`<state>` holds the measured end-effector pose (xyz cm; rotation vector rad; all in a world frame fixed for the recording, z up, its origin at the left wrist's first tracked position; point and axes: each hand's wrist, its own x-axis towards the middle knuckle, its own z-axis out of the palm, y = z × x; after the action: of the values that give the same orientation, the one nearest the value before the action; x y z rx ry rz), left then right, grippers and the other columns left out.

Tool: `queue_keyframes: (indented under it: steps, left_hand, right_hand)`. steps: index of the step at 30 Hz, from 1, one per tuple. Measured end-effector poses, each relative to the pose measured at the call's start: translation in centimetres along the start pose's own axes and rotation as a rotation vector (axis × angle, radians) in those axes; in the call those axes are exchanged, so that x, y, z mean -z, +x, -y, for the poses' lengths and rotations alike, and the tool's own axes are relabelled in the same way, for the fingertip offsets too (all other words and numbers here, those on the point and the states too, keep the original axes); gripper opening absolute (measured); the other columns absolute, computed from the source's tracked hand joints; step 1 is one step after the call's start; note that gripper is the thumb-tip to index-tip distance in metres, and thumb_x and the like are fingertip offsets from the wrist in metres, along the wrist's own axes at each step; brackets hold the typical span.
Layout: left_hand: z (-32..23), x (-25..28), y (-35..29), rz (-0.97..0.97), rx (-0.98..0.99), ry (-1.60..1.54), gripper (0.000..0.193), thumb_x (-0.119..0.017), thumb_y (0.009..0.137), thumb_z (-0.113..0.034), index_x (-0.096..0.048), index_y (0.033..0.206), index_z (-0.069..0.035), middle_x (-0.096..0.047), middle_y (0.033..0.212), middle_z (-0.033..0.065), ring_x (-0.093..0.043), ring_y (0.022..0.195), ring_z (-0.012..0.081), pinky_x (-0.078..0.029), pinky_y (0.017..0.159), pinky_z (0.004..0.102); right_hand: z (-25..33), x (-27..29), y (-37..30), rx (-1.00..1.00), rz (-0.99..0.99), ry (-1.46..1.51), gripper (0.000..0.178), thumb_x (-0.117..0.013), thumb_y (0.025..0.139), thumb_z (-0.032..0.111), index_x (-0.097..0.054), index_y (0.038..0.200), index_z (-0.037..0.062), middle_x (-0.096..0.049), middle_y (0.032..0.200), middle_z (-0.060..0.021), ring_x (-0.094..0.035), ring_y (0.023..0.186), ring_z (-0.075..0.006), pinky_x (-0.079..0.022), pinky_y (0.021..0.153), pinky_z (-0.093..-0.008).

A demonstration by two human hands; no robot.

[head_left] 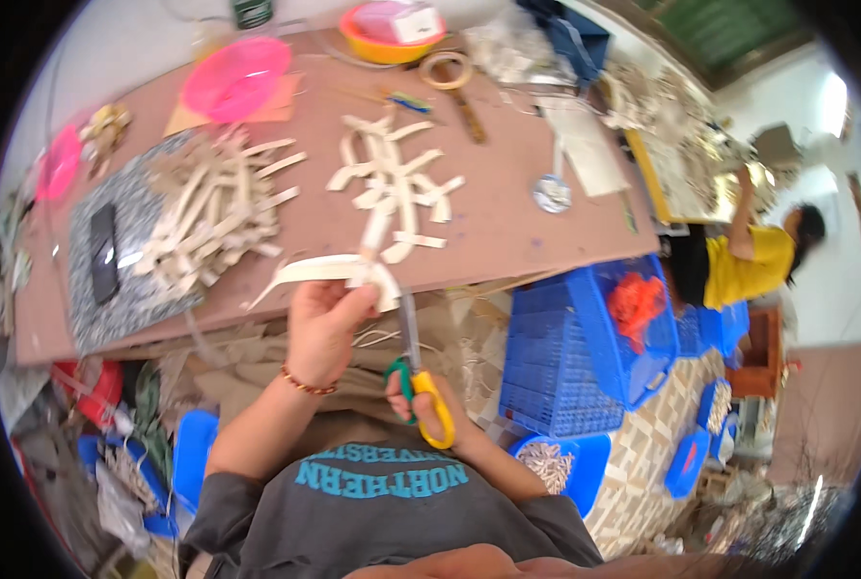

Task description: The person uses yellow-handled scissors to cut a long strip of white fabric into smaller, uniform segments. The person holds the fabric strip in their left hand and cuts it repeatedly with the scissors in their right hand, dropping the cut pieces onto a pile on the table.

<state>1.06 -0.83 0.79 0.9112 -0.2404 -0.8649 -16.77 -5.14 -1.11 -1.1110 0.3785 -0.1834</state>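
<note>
My left hand (324,328), with a beaded bracelet at its wrist, pinches a curved cream strip (314,270) just over the table's near edge. A linked row of similar cream strips (392,179) lies on the table, its near end reaching the held strip. In my right hand (435,394) is a pair of scissors (410,338) with one yellow and one green handle. Their blades point up and away from me, close to the right end of the held strip. Whether the blades touch it, I cannot tell. Left of my hands, a heap of loose cream strips (213,212) partly covers a speckled stone slab (93,318).
A phone (104,253) lies on the slab. Pink basins (237,82), a tape roll (447,69) and a small round dish (552,193) sit on the brown table (507,212). Blue crates (560,357) stand right of me. A person in yellow (753,265) works farther right.
</note>
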Motion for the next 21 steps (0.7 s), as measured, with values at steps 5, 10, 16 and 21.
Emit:
queue_keyframes:
  steps: [5, 10, 16, 21]
  left_hand:
    - [-0.3, 0.2, -0.1, 0.008, 0.014, -0.052, 0.022, -0.062, 0.079, 0.002, -0.057, 0.100, -0.003, -0.063, 0.092, 0.0056, -0.059, 0.079, 0.0113, -0.049, 0.064, 0.0246]
    - [-0.2, 0.4, -0.2, 0.002, 0.018, -0.055, 0.021, -0.062, 0.080, 0.002, -0.057, 0.099, -0.004, -0.063, 0.092, 0.0053, -0.059, 0.079, 0.0108, -0.049, 0.064, 0.0246]
    - [0.1, 0.4, -0.2, 0.026, 0.037, -0.017, 0.022, -0.063, 0.079, 0.001, -0.056, 0.100, -0.002, -0.063, 0.093, 0.0062, -0.059, 0.080, 0.0101, -0.049, 0.065, 0.0234]
    - [-0.6, 0.4, -0.4, 0.087, 0.050, -0.013, 0.024, -0.063, 0.079, 0.001, -0.055, 0.102, -0.001, -0.063, 0.093, 0.0073, -0.060, 0.080, 0.0109, -0.050, 0.067, 0.0228]
  right_hand:
    - [-1.1, 0.4, 0.0, 0.011, -0.037, -0.002, 0.046, -0.056, 0.085, 0.047, -0.048, 0.094, 0.0031, -0.045, 0.075, 0.0004, -0.041, 0.062, -0.0064, -0.035, 0.056, -0.0198]
    - [-0.8, 0.4, 0.1, -0.005, -0.007, -0.038, 0.053, -0.053, 0.084, 0.054, -0.047, 0.096, 0.0025, -0.044, 0.075, -0.0004, -0.041, 0.061, -0.0069, -0.035, 0.055, -0.0203]
    - [-0.4, 0.2, 0.2, -0.021, -0.001, -0.055, 0.052, -0.052, 0.084, 0.053, -0.046, 0.094, 0.0032, -0.043, 0.073, 0.0001, -0.040, 0.060, -0.0064, -0.033, 0.053, -0.0196]
    - [-0.4, 0.5, 0.2, 0.005, 0.069, -0.008, 0.061, -0.049, 0.082, 0.062, -0.046, 0.092, 0.0022, -0.040, 0.071, 0.0012, -0.037, 0.059, -0.0060, -0.031, 0.052, -0.0200]
